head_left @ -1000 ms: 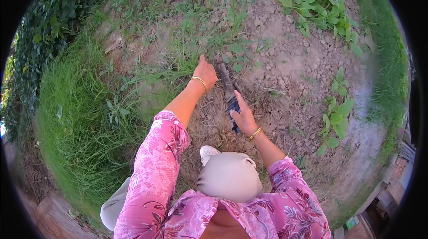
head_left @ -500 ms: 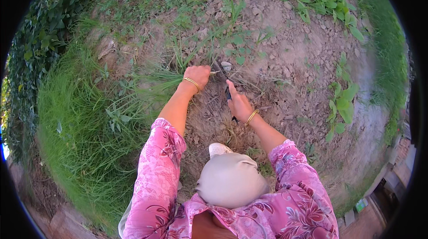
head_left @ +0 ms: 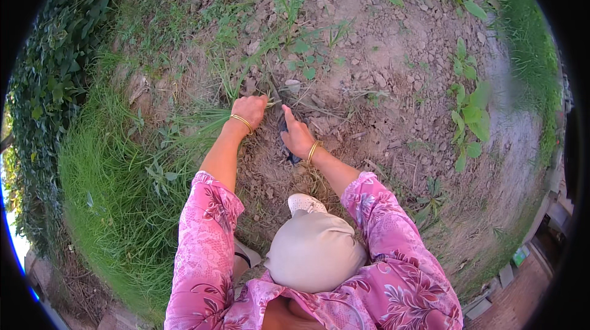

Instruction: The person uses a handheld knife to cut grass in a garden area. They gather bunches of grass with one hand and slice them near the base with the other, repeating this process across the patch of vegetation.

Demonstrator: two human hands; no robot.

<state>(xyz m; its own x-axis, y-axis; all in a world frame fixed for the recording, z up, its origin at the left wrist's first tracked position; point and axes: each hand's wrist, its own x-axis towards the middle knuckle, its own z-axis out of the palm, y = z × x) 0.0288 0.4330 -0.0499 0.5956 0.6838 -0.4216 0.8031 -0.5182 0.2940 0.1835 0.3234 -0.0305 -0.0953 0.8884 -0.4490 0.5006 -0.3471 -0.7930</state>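
My left hand [head_left: 249, 110] is closed round a bunch of grass [head_left: 211, 123]. The long green blades trail out to its left, and pale stem ends poke out on its right side. Close by on the right, my right hand [head_left: 298, 138] grips a black-handled tool with a narrow dark blade [head_left: 276, 91], its index finger stretched along it. The blade points away from me, just right of the left fist and low over the soil. Its exact kind and the tip's contact with the ground cannot be made out.
Thick grass [head_left: 117, 188] covers the left, below a dark leafy hedge [head_left: 46, 96]. Crumbly bare soil [head_left: 381, 71] spreads to the right, with broad-leaved plants [head_left: 473, 115] growing there. A pale stone [head_left: 292, 86] lies beside the blade. My light-coloured shoe [head_left: 305, 203] is near.
Both hands and the ground appear shifted left in the picture. The left hand keeps hold of the grass, and the right hand has stayed on the tool, close beside it.
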